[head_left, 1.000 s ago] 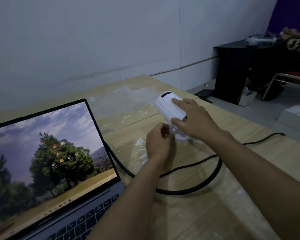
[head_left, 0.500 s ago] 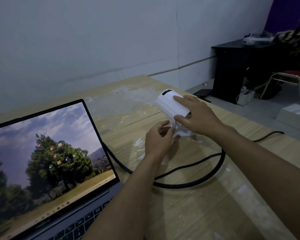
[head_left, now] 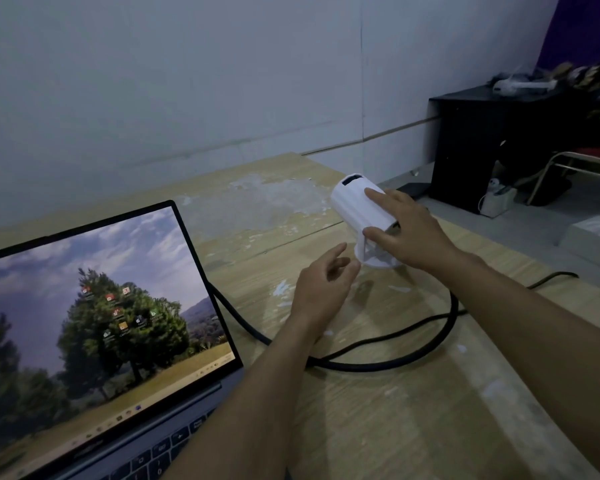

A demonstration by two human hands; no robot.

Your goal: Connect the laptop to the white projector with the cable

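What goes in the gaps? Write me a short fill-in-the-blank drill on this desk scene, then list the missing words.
1. The right hand rests on the white ____.
2. The black cable loops across the wooden ____.
3. The open laptop shows a large ____ as its wallpaper.
4. The left hand holds ____.

Missing words: projector; table; tree; nothing

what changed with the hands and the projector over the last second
The left hand let go at the projector's base and drew back toward the person, fingers now open. The right hand stayed gripping the projector. Laptop and cable stayed put.
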